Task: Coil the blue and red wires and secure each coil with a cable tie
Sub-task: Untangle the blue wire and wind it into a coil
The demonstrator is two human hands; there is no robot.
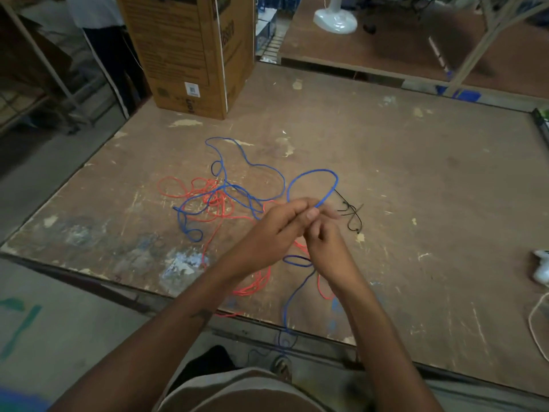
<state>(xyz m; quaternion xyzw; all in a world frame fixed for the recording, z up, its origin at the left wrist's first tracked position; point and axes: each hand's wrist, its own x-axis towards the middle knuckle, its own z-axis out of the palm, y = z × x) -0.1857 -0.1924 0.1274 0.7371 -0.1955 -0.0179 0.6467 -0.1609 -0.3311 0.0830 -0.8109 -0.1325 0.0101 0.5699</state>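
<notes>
A long blue wire (252, 166) lies in loose tangles on the worn wooden table (416, 188), crossing a red wire (208, 200) that spreads left of centre and runs under my arms. My left hand (276, 230) and my right hand (326, 245) meet above the table's middle, both pinching the blue wire where a raised loop (315, 176) stands up from my fingers. Another stretch of blue wire hangs from my hands over the front edge. Black cable ties (352, 215) lie just right of my hands.
A tall cardboard box (190, 55) stands at the table's back left. A white object (542, 266) and a pale cord (534, 325) sit at the right edge. A white fan base (335, 19) rests on the far table. A person stands at the far left.
</notes>
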